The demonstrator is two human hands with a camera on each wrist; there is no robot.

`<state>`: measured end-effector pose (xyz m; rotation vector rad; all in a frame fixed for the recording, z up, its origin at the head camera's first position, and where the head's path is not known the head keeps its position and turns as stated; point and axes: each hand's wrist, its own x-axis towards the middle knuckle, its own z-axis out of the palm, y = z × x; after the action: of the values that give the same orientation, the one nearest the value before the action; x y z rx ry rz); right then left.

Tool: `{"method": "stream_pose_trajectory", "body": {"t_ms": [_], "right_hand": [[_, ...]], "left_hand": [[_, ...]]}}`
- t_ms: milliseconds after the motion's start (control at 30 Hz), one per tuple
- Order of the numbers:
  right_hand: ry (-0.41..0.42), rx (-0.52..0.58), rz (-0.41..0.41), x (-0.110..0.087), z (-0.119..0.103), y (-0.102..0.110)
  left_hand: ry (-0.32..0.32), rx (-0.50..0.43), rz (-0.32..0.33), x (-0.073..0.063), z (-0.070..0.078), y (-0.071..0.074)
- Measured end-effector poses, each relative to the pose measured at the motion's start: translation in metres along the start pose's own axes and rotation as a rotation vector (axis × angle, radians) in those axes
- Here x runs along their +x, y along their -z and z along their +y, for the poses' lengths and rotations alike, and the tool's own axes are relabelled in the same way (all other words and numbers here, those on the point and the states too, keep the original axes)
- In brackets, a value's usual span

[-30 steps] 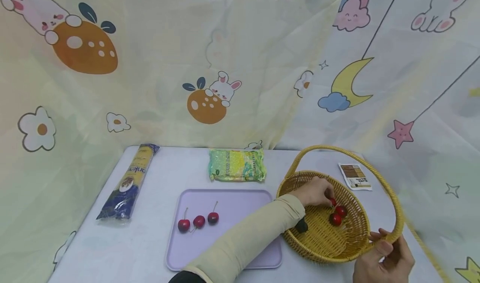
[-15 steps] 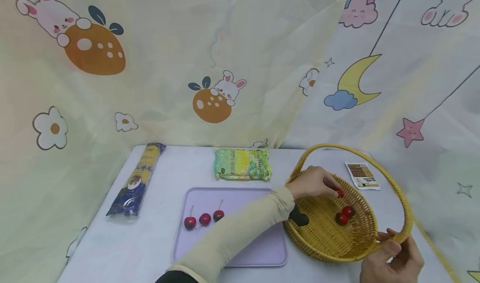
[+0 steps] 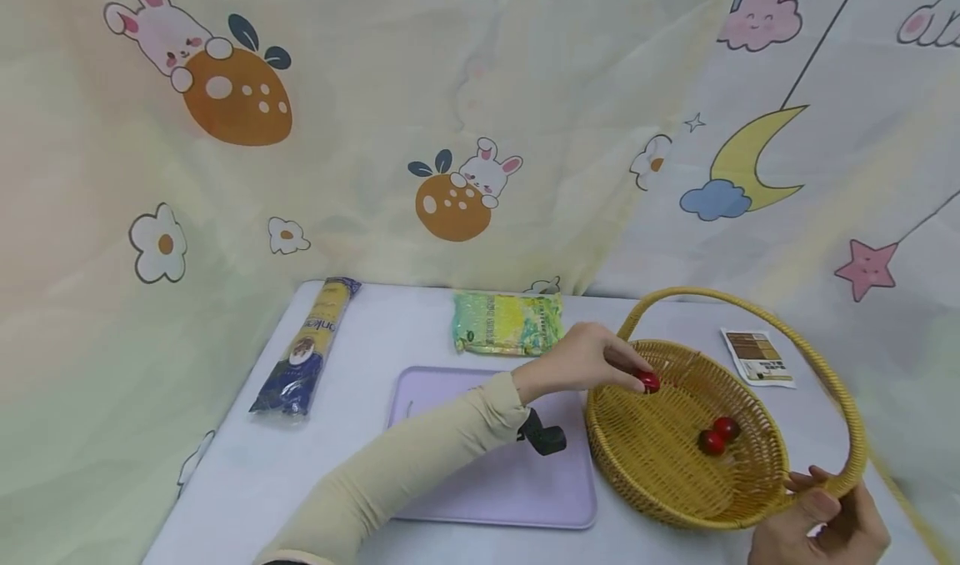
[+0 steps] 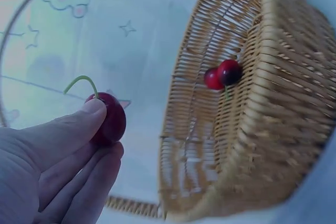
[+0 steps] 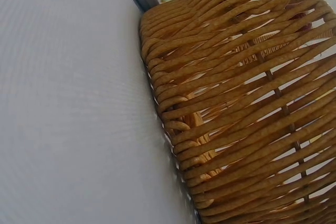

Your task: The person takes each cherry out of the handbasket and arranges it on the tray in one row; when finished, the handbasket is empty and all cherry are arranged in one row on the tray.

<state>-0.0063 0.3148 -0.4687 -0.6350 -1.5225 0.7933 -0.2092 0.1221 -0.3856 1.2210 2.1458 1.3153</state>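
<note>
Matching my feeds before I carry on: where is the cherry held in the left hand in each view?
Head: the cherry is right of centre, below mid-height, pinched by the left hand.
Left wrist: left of centre, slightly below mid-height, stem up.
Right wrist: I can't make it out there.
Shared landmark: the basket, visible in all three.

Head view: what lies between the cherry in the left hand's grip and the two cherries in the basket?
In the head view, only bare basket shows between the held cherry and the two cherries.
</note>
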Motion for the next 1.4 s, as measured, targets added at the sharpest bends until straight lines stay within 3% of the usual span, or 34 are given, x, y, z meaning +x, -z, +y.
{"method": "stream_pose_trajectory", "body": {"t_ms": [300, 467, 667, 833, 967, 1400], "right_hand": [[0.029, -0.048, 0.015, 0.000, 0.014, -0.001], [0.034, -0.065, 0.007, 0.000, 0.013, -0.001], [0.050, -0.077, 0.009, 0.001, 0.012, -0.001], [0.037, -0.055, 0.015, -0.001, 0.015, -0.001], [0.028, -0.039, 0.019, -0.002, 0.017, -0.001], [0.042, -0.078, 0.016, -0.001, 0.016, -0.001]], "left_hand": [[0.059, -0.075, 0.049, -0.069, -0.016, 0.032], [0.068, 0.011, 0.083, -0.103, -0.031, 0.046], [0.099, 0.061, 0.100, -0.131, -0.059, 0.053], [0.143, 0.075, 0.072, -0.146, -0.079, 0.053], [0.134, 0.136, 0.027, -0.152, -0.087, 0.052], [0.068, 0.310, -0.050, -0.159, -0.095, 0.053]]}}
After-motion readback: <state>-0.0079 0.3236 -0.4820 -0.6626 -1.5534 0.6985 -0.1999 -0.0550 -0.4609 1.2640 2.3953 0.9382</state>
